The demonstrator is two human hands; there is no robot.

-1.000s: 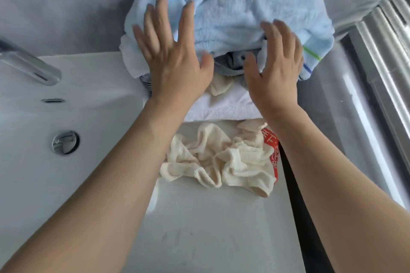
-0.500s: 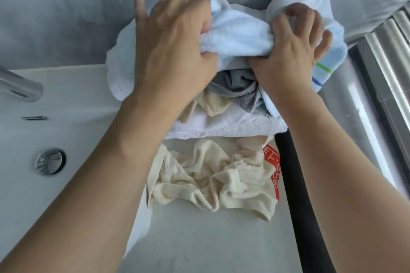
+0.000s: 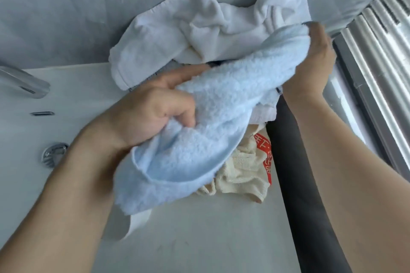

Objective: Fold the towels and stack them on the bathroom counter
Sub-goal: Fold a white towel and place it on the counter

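Observation:
A light blue towel [image 3: 210,122] hangs stretched between both my hands above the counter. My left hand [image 3: 146,111] grips its lower left part in a fist. My right hand [image 3: 315,60] grips its upper right end. Behind it a crumpled white towel [image 3: 199,35] lies on top of a pile against the wall. A cream towel with a red printed band [image 3: 244,166] lies bunched on the white counter [image 3: 210,239], partly hidden under the blue towel.
A white sink basin [image 3: 26,150] with a chrome drain [image 3: 53,153] and chrome tap [image 3: 24,82] sits at the left. A dark gap [image 3: 295,173] runs along the counter's right edge. Ribbed metal bars [image 3: 381,55] stand at the right. A grey tiled wall is behind.
Both hands reached onto the pile, closed round the blue towel and pulled it off toward me. The white towel under it is now uncovered.

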